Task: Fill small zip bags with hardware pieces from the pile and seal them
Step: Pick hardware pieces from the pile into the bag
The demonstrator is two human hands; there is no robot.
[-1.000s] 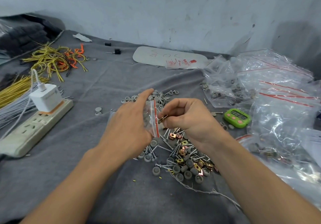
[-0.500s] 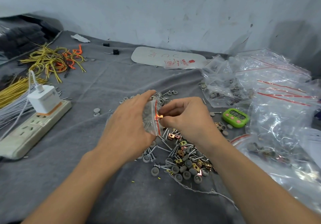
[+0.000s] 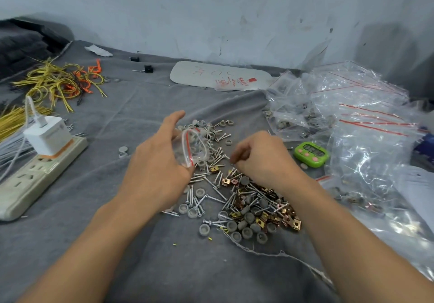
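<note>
Holding zip bag (image 3: 197, 146) open in left hand (image 3: 156, 163), mouth facing 3 o'clock toward right hand (image 3: 264, 160), fingers (image 3: 243, 153) curled, possibly empty, cannot tell.

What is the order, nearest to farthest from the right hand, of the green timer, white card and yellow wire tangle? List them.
1. green timer, just right of the right hand.
2. white card, back centre.
3. yellow wire tangle, back left.

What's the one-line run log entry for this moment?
left hand: holds zip bag, mouth open | right hand: fingers curled over hardware pile, grasp unclear | seal: not done
</note>
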